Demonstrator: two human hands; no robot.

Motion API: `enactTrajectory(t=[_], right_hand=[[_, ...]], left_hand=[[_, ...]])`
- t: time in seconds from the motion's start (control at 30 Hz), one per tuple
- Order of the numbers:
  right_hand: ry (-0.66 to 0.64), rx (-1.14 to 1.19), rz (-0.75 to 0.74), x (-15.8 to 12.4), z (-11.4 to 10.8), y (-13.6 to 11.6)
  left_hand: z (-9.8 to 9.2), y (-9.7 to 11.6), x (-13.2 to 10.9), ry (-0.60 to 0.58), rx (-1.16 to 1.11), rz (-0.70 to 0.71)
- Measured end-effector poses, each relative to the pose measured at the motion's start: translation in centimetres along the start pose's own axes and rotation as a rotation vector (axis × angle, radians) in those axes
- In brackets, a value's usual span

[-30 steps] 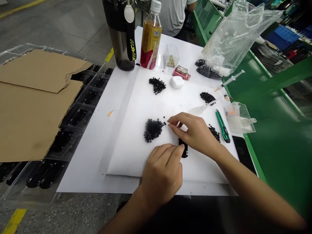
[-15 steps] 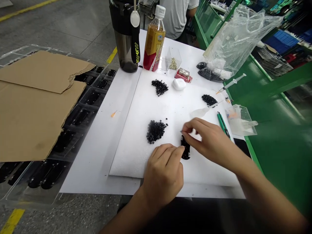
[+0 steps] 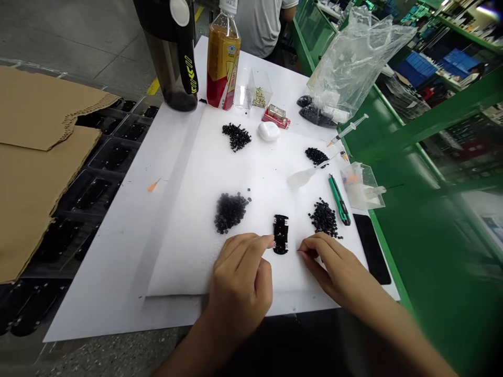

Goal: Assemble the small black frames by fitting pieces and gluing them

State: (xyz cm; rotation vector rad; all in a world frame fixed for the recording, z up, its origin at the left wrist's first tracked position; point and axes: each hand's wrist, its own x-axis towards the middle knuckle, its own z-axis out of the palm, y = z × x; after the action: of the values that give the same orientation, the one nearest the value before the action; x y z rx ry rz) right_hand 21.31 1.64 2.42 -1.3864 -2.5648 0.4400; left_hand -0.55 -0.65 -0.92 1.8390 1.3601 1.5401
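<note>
A small flat black part with notched ends [image 3: 280, 235], shaped like a toy car's chassis, lies on a white foam sheet [image 3: 184, 262]. My left hand [image 3: 239, 283] is closed at its left side, thumb and index fingertips at the edge; whether they grip anything is hidden. My right hand [image 3: 338, 264] pinches a tiny dark piece [image 3: 299, 251], just right of the black part and apart from it. Behind the right hand is a pile of small black pieces [image 3: 324, 217]. Left of the part sits another black pile [image 3: 231, 212].
Farther back are two smaller black piles [image 3: 236, 137], a white case [image 3: 269, 131] and syringes [image 3: 349, 129]. A green utility knife [image 3: 339, 200] and a flat black slab [image 3: 371, 248] lie right. A drink bottle [image 3: 223, 63] and tumbler [image 3: 168, 68] stand at the back left.
My right hand has moved from above the black part toward the right-hand pile, uncovering both. My left hand stays by the part. The camera view has shifted.
</note>
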Motion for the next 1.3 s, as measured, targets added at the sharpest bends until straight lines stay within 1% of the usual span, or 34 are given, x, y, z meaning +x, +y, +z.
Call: enactTrajectory(t=[0.07,0.17,0.27,0.33,0.4,0.5,0.63,0.73,0.87,1.03,1.17,1.3], right_hand=[[0.046,0.015,0.009,-0.2,0.2,-0.5],[0.14,0.056,0.005,0.1,1.0,-2.0],[0.194,0.055,-0.021,0.9,2.1,-3.3],[0.212,0.036,-0.03,1.3,2.5,-3.8],[0.201,0.014,-0.034,1.6,2.6,-3.9],[0.137,-0.032,-0.049,1.9,2.0,-3.9],[0.026,-0.109,-0.086,2.2,1.0,-4.0],[-0.009,-0.118,-0.081,2.3,0.9,-4.1],[-0.002,-0.103,-0.051,2.2,1.0,-4.4],[0.03,-0.128,-0.018,2.3,1.0,-4.9],[0.06,-0.162,-0.04,2.4,1.0,-5.2],[0.15,-0.231,-0.104,1.7,1.3,-5.4]], left_hand=[[0.1,0.0,0.0,-0.016,0.004,-0.001],[0.2,-0.1,0.2,-0.056,0.047,0.002],[0.4,-0.1,0.6,-0.131,0.112,0.002],[0.5,-0.1,0.7,-0.181,0.143,0.004],[0.5,-0.2,0.8,-0.213,0.169,0.009],[0.5,-0.2,0.8,-0.237,0.2,0.019],[0.5,-0.3,0.8,-0.241,0.2,0.003],[0.6,-0.3,0.8,-0.242,0.197,-0.005],[0.5,-0.3,0.9,-0.229,0.194,-0.006],[0.5,-0.3,0.9,-0.248,0.191,-0.018],[0.5,-0.3,0.9,-0.254,0.176,-0.036],[0.4,-0.2,0.9,-0.262,0.163,-0.057]])
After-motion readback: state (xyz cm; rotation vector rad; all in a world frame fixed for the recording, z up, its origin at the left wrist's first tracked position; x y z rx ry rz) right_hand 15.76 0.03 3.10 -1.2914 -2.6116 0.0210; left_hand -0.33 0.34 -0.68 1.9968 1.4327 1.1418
